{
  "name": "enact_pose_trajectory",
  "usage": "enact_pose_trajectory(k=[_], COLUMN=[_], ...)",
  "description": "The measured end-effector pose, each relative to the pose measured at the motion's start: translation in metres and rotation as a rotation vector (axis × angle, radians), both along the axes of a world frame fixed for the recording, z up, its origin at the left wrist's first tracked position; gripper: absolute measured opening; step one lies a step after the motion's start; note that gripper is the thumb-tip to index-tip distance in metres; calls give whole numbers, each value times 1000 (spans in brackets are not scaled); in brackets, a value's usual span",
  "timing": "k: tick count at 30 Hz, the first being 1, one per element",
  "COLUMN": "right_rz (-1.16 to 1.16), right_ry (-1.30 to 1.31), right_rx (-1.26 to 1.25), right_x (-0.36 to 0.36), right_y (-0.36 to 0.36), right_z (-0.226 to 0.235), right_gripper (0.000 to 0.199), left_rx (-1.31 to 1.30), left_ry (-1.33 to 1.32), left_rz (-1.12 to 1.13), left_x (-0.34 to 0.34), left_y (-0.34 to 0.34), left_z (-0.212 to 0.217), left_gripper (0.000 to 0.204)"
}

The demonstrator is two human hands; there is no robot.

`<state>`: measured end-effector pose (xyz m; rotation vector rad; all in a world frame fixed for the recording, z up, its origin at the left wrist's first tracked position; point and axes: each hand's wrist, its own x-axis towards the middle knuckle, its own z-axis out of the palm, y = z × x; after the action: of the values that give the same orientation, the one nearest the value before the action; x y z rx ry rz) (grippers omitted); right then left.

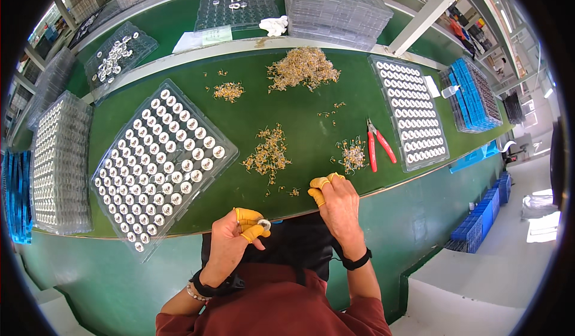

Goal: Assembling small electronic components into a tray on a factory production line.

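My left hand (235, 231), in yellow finger cots, pinches a small round silver-and-white part (264, 223) at the table's front edge. To its right, my right hand (339, 207) hovers by the edge with its yellow-capped fingertips drawn together; whatever lies between them is too small to make out. Just beyond the right hand sits a small heap of wire-legged components (351, 155). Red-handled side cutters (379, 144) rest beside that heap. A larger pile of orange-and-silver components (268, 153) is spread between and beyond the hands.
Left of me, a clear tray (221, 138) holds rows of round parts; another filled tray (413, 114) lies on the right. A big component mound (302, 68) and a smaller one (229, 91) are farther back. Stacked trays (63, 162) stand far left, blue trays (470, 96) far right.
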<state>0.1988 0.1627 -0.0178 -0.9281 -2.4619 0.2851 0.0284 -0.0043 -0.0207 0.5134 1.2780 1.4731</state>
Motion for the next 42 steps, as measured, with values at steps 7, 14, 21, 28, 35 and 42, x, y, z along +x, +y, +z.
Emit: enact_pose_trajectory(k=[7, 14, 21, 28, 35, 42], right_rz=[225, 303, 211, 136, 137, 107], right_ry=[-120, -152, 255, 619, 652, 569], right_rx=[78, 168, -471, -1034, -960, -852], right_x=[4, 2, -1, -1, -5, -7], right_y=[17, 29, -7, -54, -69, -74], right_z=[7, 2, 7, 17, 8, 6], right_gripper=[16, 12, 9, 5, 12, 11], left_rx=[-6, -8, -30, 29, 33, 35], left_ry=[-55, -61, -98, -177, -179, -174], left_rz=[-39, -63, -87, -59, -44, -44], left_x=[0, 4, 9, 14, 16, 16], left_y=[1, 1, 5, 7, 5, 3], left_z=[-3, -5, 2, 6, 11, 11], left_gripper=[16, 16, 15, 16, 16, 16])
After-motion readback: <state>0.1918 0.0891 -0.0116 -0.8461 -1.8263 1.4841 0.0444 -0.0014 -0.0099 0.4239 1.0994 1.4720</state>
